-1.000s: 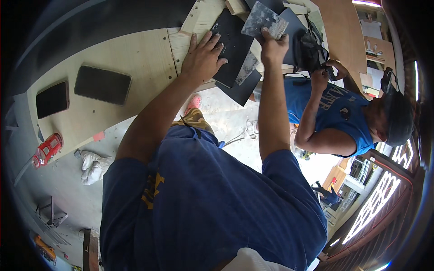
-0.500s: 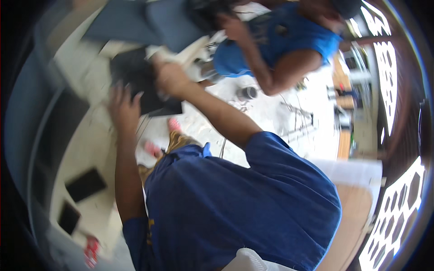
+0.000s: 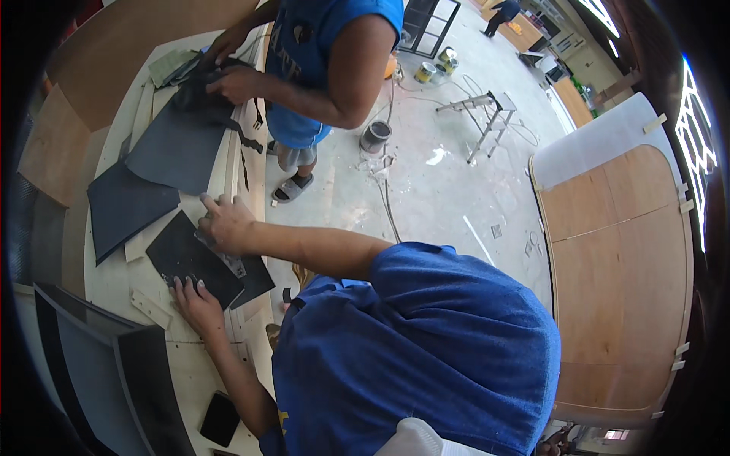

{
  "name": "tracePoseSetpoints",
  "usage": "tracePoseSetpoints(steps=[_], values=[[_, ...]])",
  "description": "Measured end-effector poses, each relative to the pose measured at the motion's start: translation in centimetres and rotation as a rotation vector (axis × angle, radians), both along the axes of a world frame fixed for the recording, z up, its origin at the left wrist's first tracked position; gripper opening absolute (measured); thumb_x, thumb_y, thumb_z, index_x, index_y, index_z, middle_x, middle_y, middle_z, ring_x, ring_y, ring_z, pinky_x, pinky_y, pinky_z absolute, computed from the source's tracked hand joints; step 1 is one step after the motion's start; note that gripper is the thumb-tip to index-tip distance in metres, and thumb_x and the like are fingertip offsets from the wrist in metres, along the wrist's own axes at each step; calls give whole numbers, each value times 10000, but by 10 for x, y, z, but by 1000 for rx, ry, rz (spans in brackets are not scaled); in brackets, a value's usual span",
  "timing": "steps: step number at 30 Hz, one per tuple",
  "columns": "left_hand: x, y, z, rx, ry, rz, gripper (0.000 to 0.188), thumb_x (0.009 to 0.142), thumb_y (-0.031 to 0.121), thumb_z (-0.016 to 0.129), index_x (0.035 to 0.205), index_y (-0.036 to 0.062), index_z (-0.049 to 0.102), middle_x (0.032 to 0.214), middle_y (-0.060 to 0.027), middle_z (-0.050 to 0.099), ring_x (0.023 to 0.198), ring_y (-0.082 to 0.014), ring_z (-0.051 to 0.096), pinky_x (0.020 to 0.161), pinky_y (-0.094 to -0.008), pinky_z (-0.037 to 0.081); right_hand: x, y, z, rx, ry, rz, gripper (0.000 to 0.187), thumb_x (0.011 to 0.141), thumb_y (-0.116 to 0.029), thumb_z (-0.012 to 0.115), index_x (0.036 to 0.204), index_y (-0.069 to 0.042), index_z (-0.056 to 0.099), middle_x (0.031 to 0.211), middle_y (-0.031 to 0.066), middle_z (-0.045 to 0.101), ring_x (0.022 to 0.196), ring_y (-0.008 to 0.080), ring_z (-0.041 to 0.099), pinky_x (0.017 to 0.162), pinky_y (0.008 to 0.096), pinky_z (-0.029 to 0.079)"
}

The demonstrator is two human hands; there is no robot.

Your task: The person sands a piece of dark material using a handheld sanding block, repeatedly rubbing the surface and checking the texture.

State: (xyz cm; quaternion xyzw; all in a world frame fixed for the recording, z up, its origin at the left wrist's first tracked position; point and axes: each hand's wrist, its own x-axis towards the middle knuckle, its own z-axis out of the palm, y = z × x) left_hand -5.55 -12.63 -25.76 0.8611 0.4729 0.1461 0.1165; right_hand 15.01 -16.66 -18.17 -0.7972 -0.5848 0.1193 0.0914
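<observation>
On the pale workbench lies a black sheet [image 3: 194, 254], roughly rectangular, with a second black piece [image 3: 258, 283] showing beneath its right side. My left hand [image 3: 199, 305] rests on the sheet's near-left edge, fingers spread. Over the sheet's right edge, my right hand [image 3: 228, 226] is closed, its index finger pointing forward. A thin greyish object [image 3: 233, 264] shows below that hand. Whether the hand grips it I cannot make out. Beyond my hands are a large dark grey sheet [image 3: 182, 148] and a smaller dark piece [image 3: 129, 205].
A co-worker in a blue sleeveless top [image 3: 327, 45] handles dark material [image 3: 201, 95] at the bench's far end. A curved black-grey panel [image 3: 91, 372] stands at left; a dark phone-like rectangle [image 3: 220, 419] lies nearby. A bucket [image 3: 376, 137], stepladder [image 3: 490, 114] and cables occupy the floor.
The view has shifted and sharpened from blur. The co-worker now appears farther left. My hands are still at the black sheet, the left one near its lower edge.
</observation>
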Motion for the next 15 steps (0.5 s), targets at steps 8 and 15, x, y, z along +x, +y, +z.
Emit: tracePoseSetpoints(steps=[8,15], values=[[21,-12,4,133,-193,33,321,894,136,557,1165,-36,563,1351,-215,457,1308,-412,373,1099,-502,297,22,-1,-35,339,192,23,429,671,-307,786,1058,-138,707,1036,189,626,1004,357,579,880,431,497],[13,-11,5,103,-197,99,360,904,187,555,1177,-47,556,1354,-216,448,1343,-421,333,1116,-520,267,23,33,-40,107,227,-7,434,656,-362,816,1008,-121,735,1104,234,605,994,346,613,854,411,514]])
